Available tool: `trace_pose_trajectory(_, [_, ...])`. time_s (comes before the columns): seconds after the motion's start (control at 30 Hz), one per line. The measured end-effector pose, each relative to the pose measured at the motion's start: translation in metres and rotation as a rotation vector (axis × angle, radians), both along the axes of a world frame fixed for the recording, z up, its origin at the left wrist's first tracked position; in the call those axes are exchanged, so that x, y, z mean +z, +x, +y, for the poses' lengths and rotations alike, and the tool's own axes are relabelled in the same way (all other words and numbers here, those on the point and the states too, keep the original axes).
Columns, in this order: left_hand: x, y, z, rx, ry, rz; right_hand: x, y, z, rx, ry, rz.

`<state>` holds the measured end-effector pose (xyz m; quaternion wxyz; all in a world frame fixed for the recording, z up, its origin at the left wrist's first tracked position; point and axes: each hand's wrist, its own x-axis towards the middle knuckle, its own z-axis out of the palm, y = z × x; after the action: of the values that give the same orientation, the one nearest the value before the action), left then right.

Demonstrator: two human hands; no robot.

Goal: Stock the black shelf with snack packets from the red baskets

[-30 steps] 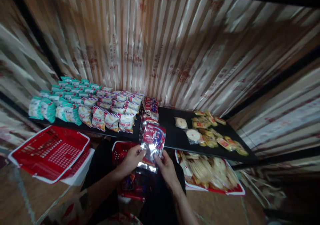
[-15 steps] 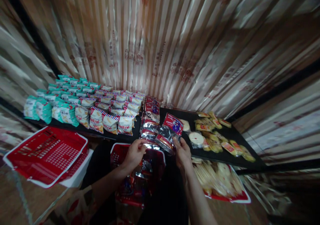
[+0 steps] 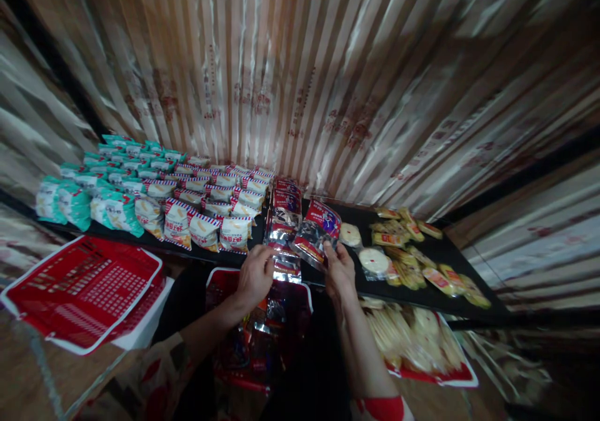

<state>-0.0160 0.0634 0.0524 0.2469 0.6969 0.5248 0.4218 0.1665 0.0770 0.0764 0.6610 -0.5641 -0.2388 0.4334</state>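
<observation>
My right hand (image 3: 340,270) grips the lower edge of a red and black snack packet (image 3: 320,224), thumb on top, tilted over the black shelf. Just left of it runs a row of similar red and silver packets (image 3: 285,218), overlapping from back to front. At the front end of that row is my left hand (image 3: 255,274), its fingers curled closed against the packets; what is between the fingertips is hidden. Below both hands, between my knees, a red basket (image 3: 305,296) with a white rim holds more of the dark, shiny packets.
On the black shelf (image 3: 319,275) stand teal snack bags (image 3: 115,210) and white striped bags (image 3: 205,230) to the left. Round white packs (image 3: 374,260) and yellow packs (image 3: 407,268) lie right. A red basket (image 3: 84,290) sits lower left; another (image 3: 462,377), filled, lower right.
My right hand has moved slightly up and back with the packet, which now lies closer to the row. My left hand has shifted up to the row's front end. The view has moved slightly.
</observation>
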Motion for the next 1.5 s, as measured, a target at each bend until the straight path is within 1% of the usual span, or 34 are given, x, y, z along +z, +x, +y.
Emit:
trace_pose_trajectory(0.1, [0.011,0.01,0.014,-0.059,0.198,0.231,0.0,0.004,0.004,-0.039,0.036,-0.002])
trace_pose_trajectory(0.17, [0.016,0.018,0.027,-0.095,0.28,0.362,-0.002,0.008,0.005,-0.051,0.048,0.007])
trace_pose_trajectory(0.23, [0.017,0.025,0.04,-0.118,0.319,0.465,-0.005,0.013,0.004,-0.078,0.04,0.014])
trace_pose_trajectory(0.37, [0.008,0.03,0.055,-0.114,0.314,0.588,-0.01,0.021,0.001,-0.111,-0.009,0.007])
trace_pose_trajectory(0.5, [0.002,0.027,0.049,-0.129,0.323,0.617,-0.013,0.021,0.0,-0.095,-0.04,0.012])
trace_pose_trajectory(0.63, [0.003,0.024,0.033,-0.158,0.326,0.585,-0.01,0.01,0.007,-0.061,-0.022,0.006])
trace_pose_trajectory(0.73, [0.005,0.023,0.021,-0.174,0.316,0.56,-0.006,0.002,0.02,-0.016,-0.002,-0.04])
trace_pose_trajectory(0.83, [0.004,0.022,0.011,-0.167,0.303,0.53,-0.004,-0.002,0.041,0.035,0.017,-0.161])
trace_pose_trajectory(0.9, [0.002,0.021,0.007,-0.166,0.302,0.517,-0.005,-0.003,0.058,0.065,0.019,-0.288])
trace_pose_trajectory(1.03, [-0.002,0.02,0.006,-0.167,0.294,0.521,-0.005,-0.004,0.093,0.103,-0.003,-0.639])
trace_pose_trajectory(1.13, [-0.002,0.02,0.007,-0.169,0.272,0.535,0.001,-0.009,0.109,0.145,-0.074,-0.873])
trace_pose_trajectory(1.23, [-0.002,0.02,0.008,-0.175,0.264,0.545,0.008,-0.015,0.114,0.179,-0.169,-1.046])
trace_pose_trajectory(1.3, [-0.003,0.02,0.008,-0.179,0.27,0.546,0.01,-0.019,0.113,0.184,-0.206,-1.131])
trace_pose_trajectory(1.5, [-0.008,0.022,0.008,-0.171,0.282,0.531,0.004,-0.028,0.106,0.143,-0.276,-1.342])
